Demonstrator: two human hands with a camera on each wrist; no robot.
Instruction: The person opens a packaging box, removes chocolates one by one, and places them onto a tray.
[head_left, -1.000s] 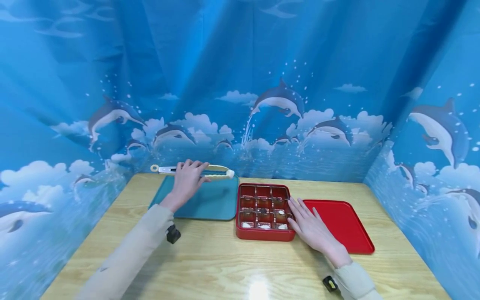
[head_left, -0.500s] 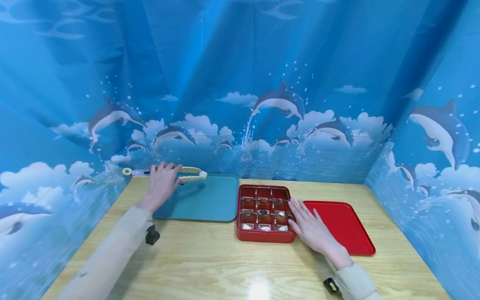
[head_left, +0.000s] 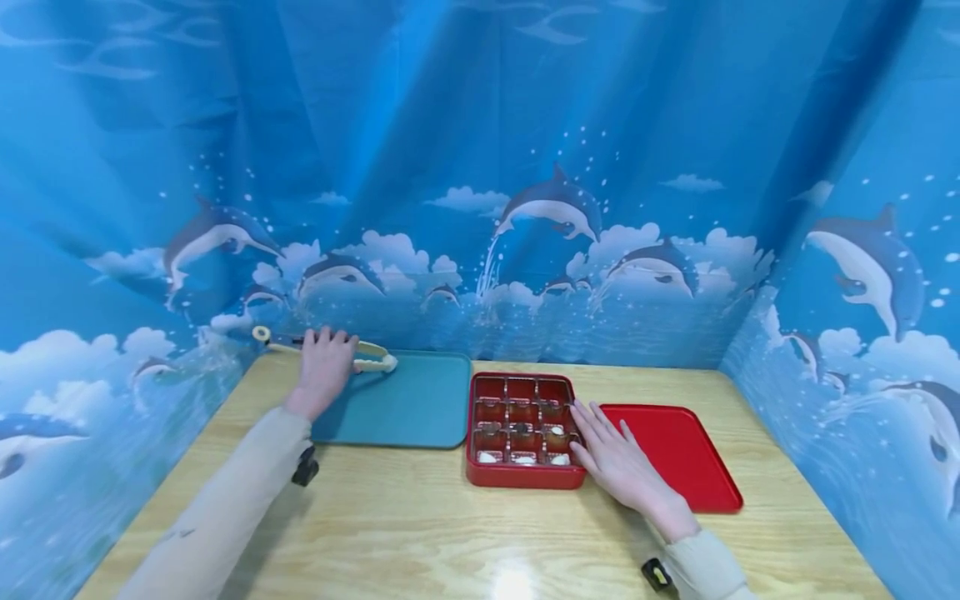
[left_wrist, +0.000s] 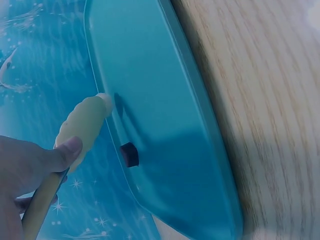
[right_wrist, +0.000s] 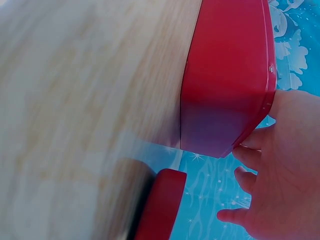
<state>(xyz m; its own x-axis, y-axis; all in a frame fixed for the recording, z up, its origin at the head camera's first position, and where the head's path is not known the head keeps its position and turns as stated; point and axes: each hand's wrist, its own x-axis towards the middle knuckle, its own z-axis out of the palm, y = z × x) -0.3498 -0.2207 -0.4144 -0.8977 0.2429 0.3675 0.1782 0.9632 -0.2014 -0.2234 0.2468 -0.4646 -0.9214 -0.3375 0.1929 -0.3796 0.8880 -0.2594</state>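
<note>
One left hand (head_left: 324, 367) and one right hand (head_left: 617, 457) making two, one pair of tongs (left_wrist: 82, 125) pinching one white piece (head_left: 389, 363), one teal tray (head_left: 420, 408) showing one dark piece (left_wrist: 129, 154), one red box (head_left: 525, 477) holding twelve compartments (head_left: 491, 387), four showing white pieces (head_left: 560, 460), one red tray (head_left: 678, 450) lying flat

No text, label, brand, number or sign can be read here.

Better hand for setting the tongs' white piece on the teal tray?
Left, likely: the left hand grips the tongs, the white piece at their tips near the teal tray. The right hand touches the red box, farther from the tray.
</note>
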